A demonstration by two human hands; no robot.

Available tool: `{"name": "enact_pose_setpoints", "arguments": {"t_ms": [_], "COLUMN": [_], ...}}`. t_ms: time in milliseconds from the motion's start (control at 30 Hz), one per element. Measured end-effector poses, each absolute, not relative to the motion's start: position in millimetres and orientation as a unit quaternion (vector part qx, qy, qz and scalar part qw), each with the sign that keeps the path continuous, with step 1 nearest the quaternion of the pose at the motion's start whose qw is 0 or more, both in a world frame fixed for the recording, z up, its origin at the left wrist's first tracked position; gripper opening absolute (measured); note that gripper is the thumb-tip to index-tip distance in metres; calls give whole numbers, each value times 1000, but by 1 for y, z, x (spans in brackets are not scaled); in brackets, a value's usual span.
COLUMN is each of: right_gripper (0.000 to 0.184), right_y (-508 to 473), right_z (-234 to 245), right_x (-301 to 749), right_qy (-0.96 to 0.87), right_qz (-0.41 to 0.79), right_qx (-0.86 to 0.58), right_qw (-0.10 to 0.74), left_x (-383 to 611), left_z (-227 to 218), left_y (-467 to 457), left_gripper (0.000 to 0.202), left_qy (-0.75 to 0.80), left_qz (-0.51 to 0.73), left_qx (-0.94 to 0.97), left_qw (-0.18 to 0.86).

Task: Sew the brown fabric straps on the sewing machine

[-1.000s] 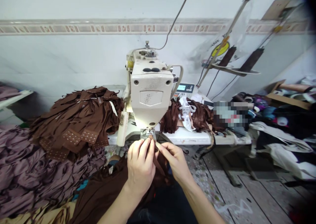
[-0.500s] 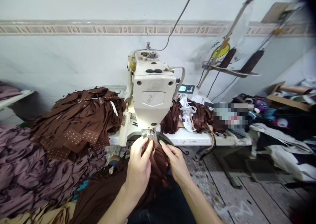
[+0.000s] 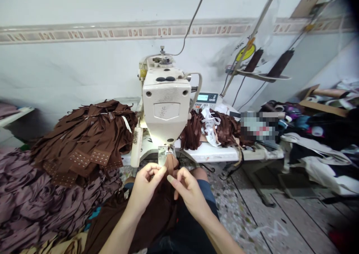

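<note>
A white sewing machine (image 3: 166,108) stands in front of me, its lamp lighting the needle area. From its presser foot (image 3: 169,152) a brown strap (image 3: 170,165) runs down towards me. My left hand (image 3: 148,183) pinches the strap's left edge between thumb and forefinger. On the other side my right hand (image 3: 190,192) is closed, thumb and curled fingers gripping the same strap a little lower. Below both hands the brown garment (image 3: 151,216) drapes over my lap.
Brown garment pieces with rows of hooks (image 3: 92,134) are piled left of the machine, above mauve fabric (image 3: 36,205). Right of it lie brown strap bundles (image 3: 193,129) and white ribbon (image 3: 210,125), near a control panel (image 3: 206,98). Thread cones (image 3: 280,63) stand on a rack.
Both hands have drawn back from the needle towards me and closer together. More of the strap now shows below the presser foot. The view has shifted slightly.
</note>
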State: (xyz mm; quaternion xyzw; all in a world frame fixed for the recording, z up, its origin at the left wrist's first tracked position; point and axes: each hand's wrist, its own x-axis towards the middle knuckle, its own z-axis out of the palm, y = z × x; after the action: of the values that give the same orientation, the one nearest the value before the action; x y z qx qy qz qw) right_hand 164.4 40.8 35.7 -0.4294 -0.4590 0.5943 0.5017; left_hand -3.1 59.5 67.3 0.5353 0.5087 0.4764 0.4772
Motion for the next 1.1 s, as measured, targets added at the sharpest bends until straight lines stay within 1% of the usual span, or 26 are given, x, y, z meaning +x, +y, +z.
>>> {"name": "enact_pose_setpoints", "arguments": {"t_ms": [67, 133, 233, 333, 367, 433, 467, 500, 533, 633, 767, 833, 867, 933, 1033, 1100], "right_gripper": [60, 60, 44, 34, 26, 15, 14, 16, 18, 24, 31, 33, 33, 33, 30, 26], "right_y": [42, 41, 39, 40, 42, 46, 49, 52, 54, 62, 78, 90, 96, 109, 125, 134], "right_z": [40, 47, 61, 78, 82, 88, 89, 89, 88, 82, 76, 73, 71, 68, 64, 62], "right_x": [165, 169, 182, 203, 209, 218, 220, 221, 220, 215, 208, 206, 205, 202, 198, 197], "right_qy": [-447, -448, -481, -572, -603, -638, -638, -631, -619, -583, -561, -556, -553, -547, -552, -567], "right_qz": [601, 578, 501, 417, 397, 387, 402, 422, 443, 477, 471, 462, 458, 450, 432, 409], "right_qx": [-423, -425, -447, -449, -442, -427, -422, -418, -418, -437, -477, -488, -490, -485, -472, -468], "right_qw": [510, 534, 563, 545, 533, 510, 503, 499, 496, 492, 486, 489, 495, 513, 535, 541], "left_x": [1, 3, 6, 5, 4, 2, 1, 1, 0, 2, 6, 6, 6, 4, 1, 0], "left_z": [65, 62, 57, 55, 55, 56, 58, 59, 61, 64, 63, 64, 65, 69, 71, 69], "left_y": [60, 56, 42, 24, 18, 10, 7, 6, 6, 9, 23, 31, 35, 40, 39, 35], "left_gripper": [36, 36, 31, 17, 20, 43, 52, 56, 55, 33, 40, 39, 38, 33, 24, 18], "left_qy": [509, 505, 500, 519, 524, 519, 509, 497, 486, 482, 476, 474, 479, 494, 502, 491], "left_qz": [473, 486, 494, 465, 449, 408, 383, 359, 337, 318, 366, 395, 407, 428, 461, 490], "left_qx": [525, 525, 541, 571, 588, 629, 651, 669, 682, 676, 605, 581, 580, 602, 657, 690], "left_qw": [492, 482, 462, 434, 423, 410, 414, 421, 430, 458, 523, 531, 518, 459, 323, 208]}}
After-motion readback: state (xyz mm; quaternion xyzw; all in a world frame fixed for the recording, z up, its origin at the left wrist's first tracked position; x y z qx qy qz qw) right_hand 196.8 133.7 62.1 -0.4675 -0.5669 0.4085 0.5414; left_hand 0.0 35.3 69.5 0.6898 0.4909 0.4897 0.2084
